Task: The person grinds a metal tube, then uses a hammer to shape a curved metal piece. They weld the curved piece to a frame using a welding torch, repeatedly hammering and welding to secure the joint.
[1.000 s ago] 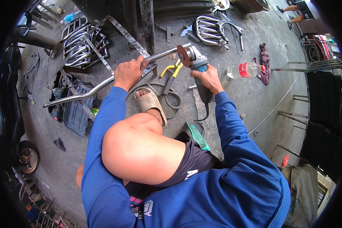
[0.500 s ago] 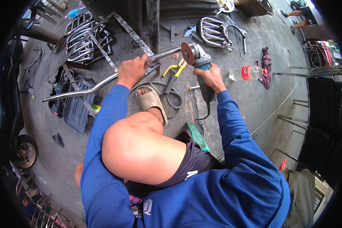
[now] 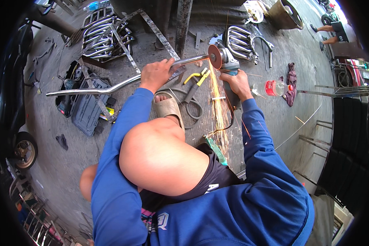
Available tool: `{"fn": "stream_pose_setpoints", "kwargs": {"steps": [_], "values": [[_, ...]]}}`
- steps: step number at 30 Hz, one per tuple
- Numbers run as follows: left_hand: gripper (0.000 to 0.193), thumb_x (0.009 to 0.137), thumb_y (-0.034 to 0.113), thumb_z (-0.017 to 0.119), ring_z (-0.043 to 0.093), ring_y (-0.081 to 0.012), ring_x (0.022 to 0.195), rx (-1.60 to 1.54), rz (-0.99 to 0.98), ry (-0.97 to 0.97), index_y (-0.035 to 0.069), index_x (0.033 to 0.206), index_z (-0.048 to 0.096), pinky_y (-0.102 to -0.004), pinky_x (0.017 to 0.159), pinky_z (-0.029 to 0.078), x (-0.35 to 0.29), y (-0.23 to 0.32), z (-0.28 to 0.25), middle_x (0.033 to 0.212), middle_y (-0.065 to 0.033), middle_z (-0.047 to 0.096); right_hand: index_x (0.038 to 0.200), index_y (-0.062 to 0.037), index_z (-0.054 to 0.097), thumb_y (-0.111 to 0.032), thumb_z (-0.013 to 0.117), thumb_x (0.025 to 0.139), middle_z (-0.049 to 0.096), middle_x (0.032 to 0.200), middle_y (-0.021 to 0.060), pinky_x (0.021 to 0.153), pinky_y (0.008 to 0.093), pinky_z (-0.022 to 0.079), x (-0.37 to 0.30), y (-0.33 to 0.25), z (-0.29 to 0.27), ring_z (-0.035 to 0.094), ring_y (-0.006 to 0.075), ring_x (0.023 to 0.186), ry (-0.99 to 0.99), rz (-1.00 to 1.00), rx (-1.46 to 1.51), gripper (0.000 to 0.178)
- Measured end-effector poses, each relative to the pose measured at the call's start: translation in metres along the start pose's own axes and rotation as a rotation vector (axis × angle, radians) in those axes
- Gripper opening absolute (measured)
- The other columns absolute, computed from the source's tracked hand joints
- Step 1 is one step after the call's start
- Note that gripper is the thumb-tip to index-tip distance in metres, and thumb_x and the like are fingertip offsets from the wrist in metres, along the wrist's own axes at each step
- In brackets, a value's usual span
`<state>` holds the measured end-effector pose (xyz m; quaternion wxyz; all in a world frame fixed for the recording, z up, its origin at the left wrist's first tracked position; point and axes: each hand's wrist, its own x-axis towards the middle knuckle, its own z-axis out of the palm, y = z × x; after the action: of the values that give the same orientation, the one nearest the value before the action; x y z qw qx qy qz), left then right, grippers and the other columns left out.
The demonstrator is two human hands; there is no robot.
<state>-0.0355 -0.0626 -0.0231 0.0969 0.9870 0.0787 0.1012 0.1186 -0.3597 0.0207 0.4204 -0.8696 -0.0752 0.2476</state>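
Nearest, on the wearer's side of the angle grinder (image 3: 229, 63), are 1 bent bare knee (image 3: 151, 145) and a teal strip (image 3: 218, 152); left of the grinder is 1 foot in a tan slide sandal (image 3: 167, 108). The right hand (image 3: 238, 85) is closed around the grinder's body. The left hand (image 3: 156, 75), to the grinder's left, is curled over a bent chrome tube (image 3: 123, 85), back of the hand upward, fingertips partly hidden; how hard either hand squeezes I cannot tell. The tube runs leftward from the grinder, its right end meeting the edge of the reddish cutting disc (image 3: 215, 56), and orange sparks (image 3: 219, 112) stream from there toward the wearer.

Just left of the grinder, a yellow-and-gray electrode holder (image 3: 197, 84) lies on the floor; well left is an open gray tool case (image 3: 86, 112). To the grinder's right are a clear bottle (image 3: 278, 87) with a red label and a maroon cloth (image 3: 291, 85).

Beyond the grinder lie 2 groups of chrome tubing: a pile (image 3: 104, 41) far left and a smaller set (image 3: 240, 43) just past it. Farthest, off to the grinder's right, are a bucket (image 3: 283, 18) and 1 person (image 3: 340, 35) in dark shorts.
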Motion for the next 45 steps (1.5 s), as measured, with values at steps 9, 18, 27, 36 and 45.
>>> {"fn": "stream_pose_setpoints", "kwargs": {"steps": [9,18,27,36,45], "values": [[0.045,0.106,0.057,0.049,0.075,-0.0306,0.069,0.001,0.009,0.038,0.021,0.121,0.072,-0.0452,0.059,0.061,0.001,-0.003,0.005,0.086,-0.0056,0.074,0.096,0.0098,0.074,-0.034,0.086,0.067,0.078,0.092,0.0178,0.082,0.0368,0.059,0.002,0.002,0.006,0.076,0.0247,0.083,0.081,-0.050,-0.118,0.054],[0.049,0.107,0.059,0.045,0.074,-0.0337,0.072,-0.038,-0.005,-0.012,0.019,0.121,0.070,-0.0475,0.062,0.060,0.002,-0.003,0.001,0.089,-0.0063,0.074,0.092,0.0050,0.076,-0.030,0.084,0.072,0.077,0.085,0.0129,0.074,0.0355,0.057,-0.001,0.006,0.012,0.073,0.0217,0.075,0.109,-0.098,-0.127,0.041],[0.049,0.106,0.061,0.046,0.075,-0.0312,0.075,-0.010,-0.004,0.001,0.021,0.121,0.070,-0.0466,0.064,0.062,0.003,-0.003,0.002,0.089,-0.0062,0.075,0.094,0.0067,0.075,-0.031,0.085,0.069,0.078,0.088,0.0156,0.078,0.0371,0.057,0.006,0.018,0.014,0.074,0.0241,0.079,0.103,-0.087,-0.076,0.047],[0.046,0.105,0.060,0.047,0.076,-0.0295,0.074,-0.002,0.000,0.012,0.023,0.121,0.070,-0.0457,0.062,0.062,0.002,-0.004,0.004,0.087,-0.0056,0.076,0.097,0.0078,0.075,-0.034,0.086,0.068,0.078,0.090,0.0171,0.080,0.0370,0.058,-0.002,0.004,0.010,0.075,0.0246,0.082,0.102,-0.089,-0.086,0.052],[0.048,0.106,0.060,0.045,0.076,-0.0284,0.074,0.024,0.008,0.009,0.023,0.124,0.070,-0.0446,0.062,0.062,0.002,-0.002,0.005,0.089,-0.0050,0.076,0.100,0.0086,0.074,-0.039,0.086,0.066,0.078,0.095,0.0192,0.082,0.0378,0.058,0.011,-0.003,0.007,0.076,0.0275,0.086,0.092,-0.046,-0.192,0.060]]}}
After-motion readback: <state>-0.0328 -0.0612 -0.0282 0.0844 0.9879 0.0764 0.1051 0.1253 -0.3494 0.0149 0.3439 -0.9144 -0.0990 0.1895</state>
